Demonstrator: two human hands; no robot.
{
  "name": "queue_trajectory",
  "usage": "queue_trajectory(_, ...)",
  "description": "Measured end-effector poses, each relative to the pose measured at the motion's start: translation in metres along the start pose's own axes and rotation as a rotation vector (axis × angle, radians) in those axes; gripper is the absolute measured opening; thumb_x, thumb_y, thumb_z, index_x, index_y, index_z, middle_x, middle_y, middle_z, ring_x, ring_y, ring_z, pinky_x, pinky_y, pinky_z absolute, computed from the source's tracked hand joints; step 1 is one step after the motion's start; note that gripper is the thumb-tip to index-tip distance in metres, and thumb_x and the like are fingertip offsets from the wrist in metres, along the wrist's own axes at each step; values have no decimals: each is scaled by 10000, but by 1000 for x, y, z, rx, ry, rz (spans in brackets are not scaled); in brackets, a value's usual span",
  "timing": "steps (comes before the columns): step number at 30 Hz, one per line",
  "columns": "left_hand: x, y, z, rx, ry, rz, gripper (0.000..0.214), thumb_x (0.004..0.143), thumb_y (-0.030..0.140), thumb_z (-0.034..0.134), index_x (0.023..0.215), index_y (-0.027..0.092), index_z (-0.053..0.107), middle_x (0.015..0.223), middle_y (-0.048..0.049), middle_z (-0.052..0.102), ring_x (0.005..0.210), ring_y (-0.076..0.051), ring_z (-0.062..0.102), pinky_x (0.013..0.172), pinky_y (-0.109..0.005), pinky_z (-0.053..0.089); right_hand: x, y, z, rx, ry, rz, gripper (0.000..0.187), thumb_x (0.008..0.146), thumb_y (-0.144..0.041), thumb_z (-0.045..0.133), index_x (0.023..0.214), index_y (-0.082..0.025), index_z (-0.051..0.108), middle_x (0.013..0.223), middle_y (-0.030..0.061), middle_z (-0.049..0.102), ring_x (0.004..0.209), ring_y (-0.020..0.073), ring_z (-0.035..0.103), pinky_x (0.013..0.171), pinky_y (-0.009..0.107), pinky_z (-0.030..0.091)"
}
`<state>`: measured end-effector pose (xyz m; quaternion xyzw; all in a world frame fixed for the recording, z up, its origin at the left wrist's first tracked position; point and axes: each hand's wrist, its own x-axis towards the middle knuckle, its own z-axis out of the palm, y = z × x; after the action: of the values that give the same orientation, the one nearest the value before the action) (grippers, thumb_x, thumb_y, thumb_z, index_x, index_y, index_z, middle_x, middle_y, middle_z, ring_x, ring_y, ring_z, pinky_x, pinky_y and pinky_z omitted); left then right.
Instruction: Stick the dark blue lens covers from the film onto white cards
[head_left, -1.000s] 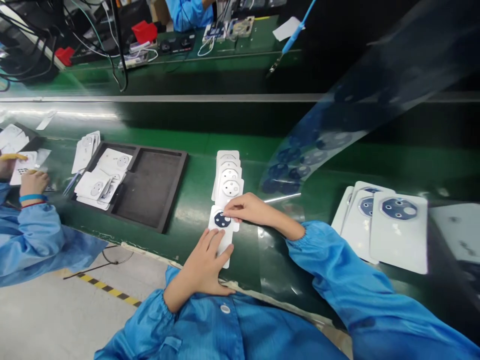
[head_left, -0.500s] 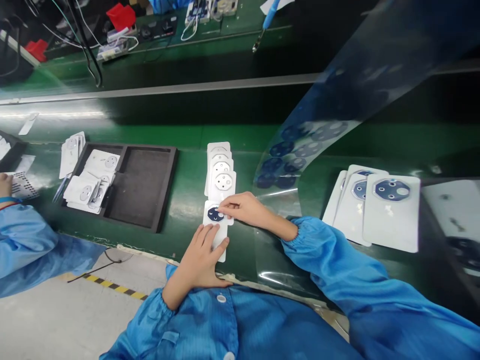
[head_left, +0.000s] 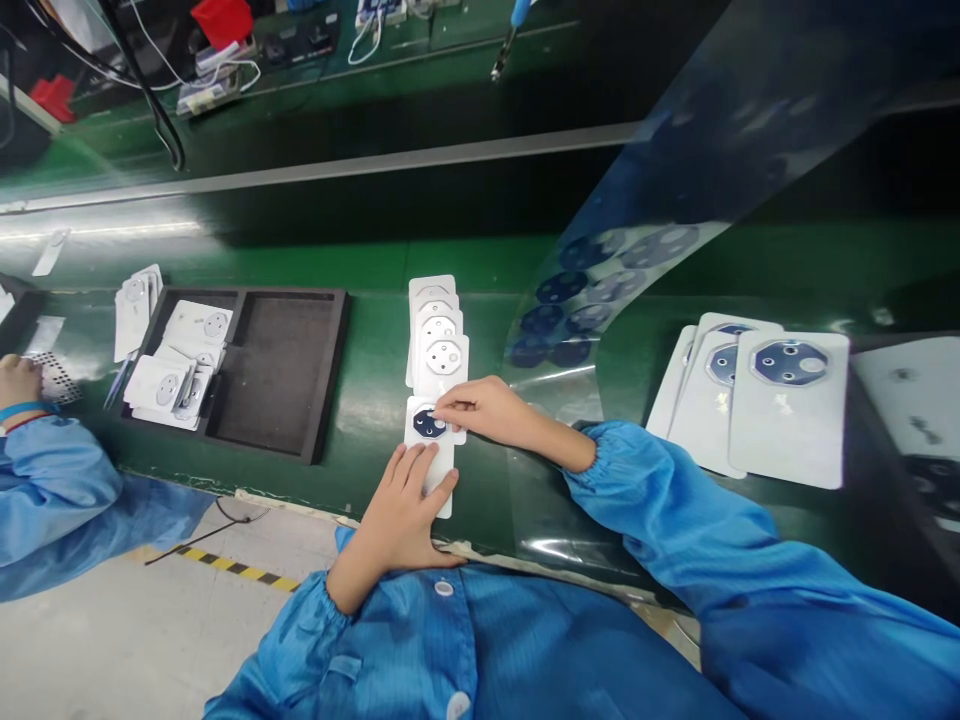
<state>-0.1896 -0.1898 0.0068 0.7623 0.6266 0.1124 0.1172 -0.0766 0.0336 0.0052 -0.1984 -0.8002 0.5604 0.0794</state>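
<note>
A white panel (head_left: 418, 466) with a dark blue octagonal patch (head_left: 428, 423) lies on the green bench in front of me. My left hand (head_left: 405, 505) rests flat on its lower part, fingers spread and thumb out to the side. At the patch's right edge, my right hand (head_left: 484, 408) has thumb and forefinger pinched together; what is between the tips, if anything, is too small to make out. Just beyond, several overlapping white panels (head_left: 439, 345) with pale round faces form a column. The right fingers partly cover the nearest one's lower end.
To the left stands a black two-part tray (head_left: 277, 370) holding white panels (head_left: 165, 385). White panels with dark patches (head_left: 791, 420) lie at right, beside a curved clear strip of dark blue stickers (head_left: 555, 320). A co-worker's hand (head_left: 19, 382) is at far left.
The view has shifted slightly. Both hands keep nearly the same place and pose on the panel. The co-worker's hand at far left has come further into view.
</note>
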Motion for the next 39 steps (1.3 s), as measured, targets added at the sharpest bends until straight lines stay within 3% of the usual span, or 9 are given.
queue_trajectory(39, 1, 1, -3, -1, 0, -15, 971, 653, 728, 710, 1406, 147, 518, 1520, -251, 369, 1417, -439, 338, 1182, -643, 248, -2, -2, 1, 35, 10, -2, 249, 919, -412, 649, 838, -209, 768, 684, 13, 747, 595, 163, 690, 633, 266, 498)
